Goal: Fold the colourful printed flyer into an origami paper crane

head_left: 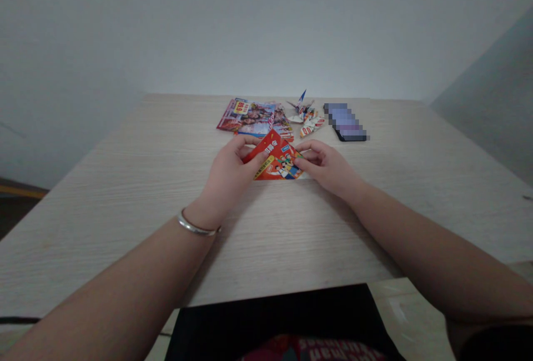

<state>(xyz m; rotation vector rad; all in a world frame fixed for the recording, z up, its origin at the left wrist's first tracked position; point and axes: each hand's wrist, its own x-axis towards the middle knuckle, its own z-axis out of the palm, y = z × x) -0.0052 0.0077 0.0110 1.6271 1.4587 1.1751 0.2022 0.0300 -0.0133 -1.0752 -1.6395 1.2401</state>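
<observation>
A red printed sheet of paper [275, 162], folded into a triangle with its point away from me, is held just above the table or against it; I cannot tell which. At its left edge my left hand [233, 164] pinches it between thumb and fingers, a silver bangle on the wrist. The right edge is pinched by my right hand [327, 164], its fingertips partly behind the paper. Cartoon figures and lettering show on the side facing me. Just beyond the paper lies a stack of colourful printed sheets [254, 118].
Folded paper cranes [302, 114] sit right of the stack. Further right lies a phone [347, 123] with its screen blurred out. The pale wood-grain table [125, 183] reaches back to a wall [266, 28]. A black surface [270, 316] is at the near edge, close to me.
</observation>
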